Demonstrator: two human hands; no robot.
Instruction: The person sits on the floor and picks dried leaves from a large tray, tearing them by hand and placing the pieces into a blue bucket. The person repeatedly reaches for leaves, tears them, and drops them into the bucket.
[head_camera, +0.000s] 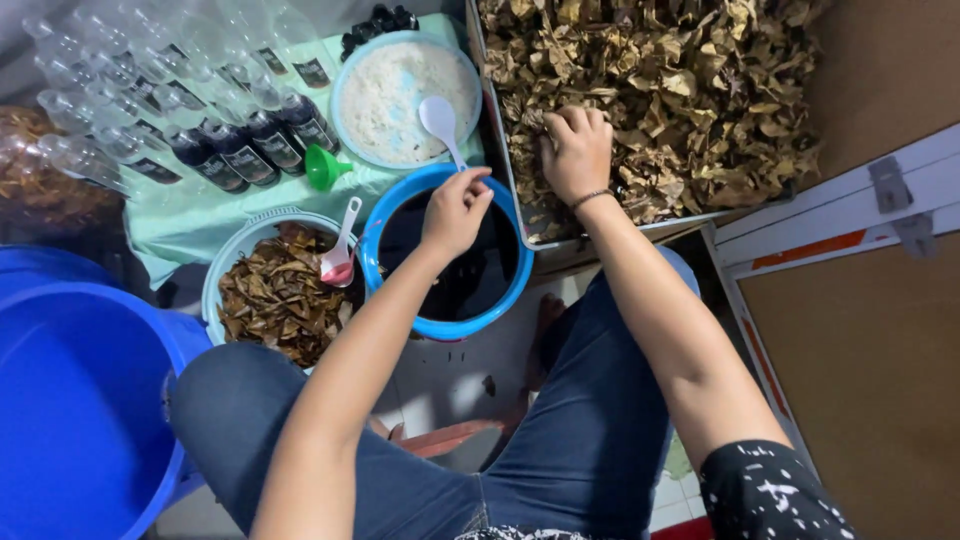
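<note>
My left hand (455, 210) grips the handle of a white plastic spoon (440, 122), whose bowl hangs over the light blue bowl of white powder (405, 95). Under this hand sits a blue bowl (445, 325) filled with dark liquid. My right hand (577, 150) is closed into the pile of dried brown leaves (680, 100) in a large tray (520, 215); a thin bracelet circles its wrist. Whether it holds leaves I cannot tell for sure.
A pale basket of dried leaves (275, 295) with a pink-and-white spoon (340, 255) sits at left. Several clear bottles (150, 100), some holding dark liquid, lie on a green cloth beside a green funnel (325, 168). A big blue tub (80, 400) stands at the near left. My knees are below.
</note>
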